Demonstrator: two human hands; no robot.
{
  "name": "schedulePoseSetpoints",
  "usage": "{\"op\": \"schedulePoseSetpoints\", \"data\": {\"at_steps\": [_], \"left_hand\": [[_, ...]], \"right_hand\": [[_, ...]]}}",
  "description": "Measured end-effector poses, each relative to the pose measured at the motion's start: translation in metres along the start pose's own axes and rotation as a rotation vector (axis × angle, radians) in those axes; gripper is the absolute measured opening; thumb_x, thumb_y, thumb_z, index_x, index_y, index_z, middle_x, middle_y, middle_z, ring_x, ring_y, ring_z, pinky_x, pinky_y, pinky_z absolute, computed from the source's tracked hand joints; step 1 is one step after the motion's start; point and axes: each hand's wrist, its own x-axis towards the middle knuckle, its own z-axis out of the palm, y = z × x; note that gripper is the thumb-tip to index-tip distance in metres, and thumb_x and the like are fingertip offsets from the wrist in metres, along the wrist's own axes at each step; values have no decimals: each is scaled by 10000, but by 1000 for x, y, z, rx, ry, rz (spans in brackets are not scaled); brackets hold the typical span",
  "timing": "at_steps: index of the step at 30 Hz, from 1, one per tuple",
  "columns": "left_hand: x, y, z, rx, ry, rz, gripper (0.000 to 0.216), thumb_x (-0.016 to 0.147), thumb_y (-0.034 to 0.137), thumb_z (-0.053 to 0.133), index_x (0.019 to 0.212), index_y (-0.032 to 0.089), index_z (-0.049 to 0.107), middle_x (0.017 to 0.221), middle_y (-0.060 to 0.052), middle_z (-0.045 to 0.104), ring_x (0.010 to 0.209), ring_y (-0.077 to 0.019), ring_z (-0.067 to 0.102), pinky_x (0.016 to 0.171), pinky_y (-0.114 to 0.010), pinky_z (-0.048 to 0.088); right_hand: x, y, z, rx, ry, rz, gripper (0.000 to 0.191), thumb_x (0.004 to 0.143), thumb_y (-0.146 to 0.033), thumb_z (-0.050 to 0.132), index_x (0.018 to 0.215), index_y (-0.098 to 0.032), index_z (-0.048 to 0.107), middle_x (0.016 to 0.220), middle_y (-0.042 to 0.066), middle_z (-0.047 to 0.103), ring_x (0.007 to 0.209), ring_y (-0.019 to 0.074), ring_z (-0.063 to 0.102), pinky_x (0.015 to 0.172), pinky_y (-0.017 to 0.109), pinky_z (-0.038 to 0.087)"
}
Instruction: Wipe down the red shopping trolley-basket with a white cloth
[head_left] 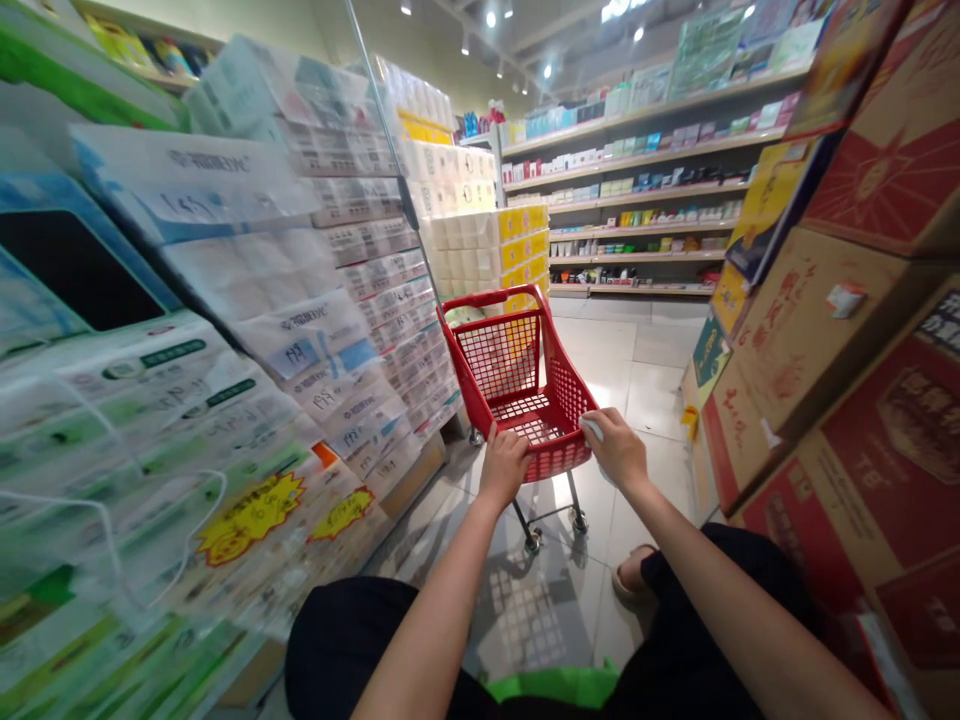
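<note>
A small red plastic shopping cart (pixel 566 400) on wheels stands on the tiled floor in front of me, its handle end away from me. My left hand (pixel 506 465) is closed over the left part of the basket's near rim. At the rim's right corner my right hand (pixel 616 450) grips with bent fingers; a small pale thing shows by its fingertips, too blurred to name. Nothing can be made out in the near part of the basket. A whitish-green round thing (pixel 463 316) shows behind the cart's upper left edge.
Stacked tissue packs (pixel 360 250) with price signs rise on the left. Cardboard cartons (pixel 795 330) are piled on the right. Goods-filled shelves (pixel 637 185) line the back. A tiled aisle (pixel 607 345) runs between. Something green (pixel 555 686) lies below me.
</note>
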Motion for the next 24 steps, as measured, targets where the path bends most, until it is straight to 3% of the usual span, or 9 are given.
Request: {"op": "schedulePoseSetpoints", "data": {"at_steps": [4, 8, 12, 15, 17, 20, 24], "left_hand": [[-11, 3, -6, -8, 9, 0, 79, 894, 286, 602, 903, 214, 570, 933, -25, 573, 1024, -209, 524, 1186, -518, 227], [-20, 1, -13, -6, 17, -4, 86, 881, 268, 620, 930, 216, 572, 952, -24, 574, 1039, -205, 518, 1194, -506, 219], [-23, -2, -16, -24, 12, -3, 84, 879, 268, 622, 929, 222, 571, 958, -23, 575, 1050, -203, 516, 1188, -512, 232], [-20, 0, -14, -32, 19, -3, 69, 888, 274, 609, 922, 226, 572, 954, -24, 574, 1051, -207, 517, 1182, -522, 239], [-17, 3, -12, -28, 28, -8, 70, 892, 284, 604, 918, 226, 575, 944, -24, 572, 1038, -208, 520, 1183, -525, 234], [-15, 6, -8, -21, 36, -15, 68, 896, 287, 596, 908, 223, 580, 935, -23, 572, 1023, -205, 523, 1186, -523, 228], [-17, 5, -9, -20, 35, -15, 44, 905, 245, 564, 929, 219, 590, 937, -26, 578, 1042, -203, 518, 1186, -507, 234]], "right_hand": [[-33, -36, 17, 144, 19, -70, 317, 940, -312, 463, 1215, -295, 621, 1177, 38, 607, 931, 170, 640, 731, 280, 522], [-56, -57, 19, 153, -61, -219, 419, 936, -236, 451, 1328, -348, 543, 1281, 27, 583, 1081, 181, 610, 764, 268, 541], [-45, -26, -1, 16, -111, -294, 409, 952, -237, 434, 1296, -418, 563, 1294, -36, 604, 1106, 181, 597, 758, 272, 545], [-31, 4, -11, 22, -14, -143, 386, 945, -262, 438, 1275, -385, 595, 1305, -19, 601, 1093, 197, 609, 770, 295, 555], [-31, 6, -8, 85, 43, -72, 394, 942, -263, 430, 1291, -348, 591, 1306, 8, 598, 1102, 199, 611, 832, 315, 552], [-46, -20, 8, 206, 28, -121, 412, 951, -246, 405, 1323, -321, 565, 1302, 23, 601, 1176, 183, 579, 942, 316, 518], [-66, -57, 21, 269, -125, -305, 423, 964, -235, 399, 1346, -343, 543, 1332, -5, 591, 1200, 151, 566, 957, 275, 506]]}}
